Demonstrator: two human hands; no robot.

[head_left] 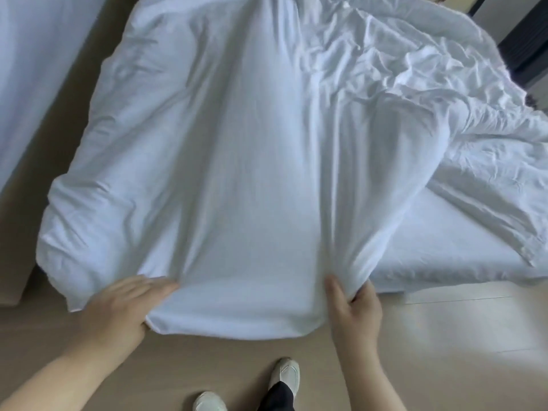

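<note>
A large white duvet lies over the bed, its near end lifted and stretched taut toward me. My left hand grips the near edge at the left, thumb tucked under the hem and fingers laid over the cloth. My right hand pinches a bunched fold of the same edge at the right. The far right part of the duvet is heavily crumpled. A strip of white sheet on the mattress shows bare at the right.
Beige floor runs below the duvet's edge, where my two white shoes stand. Another white bed or cloth stands at the far left. Dark furniture sits at the upper right.
</note>
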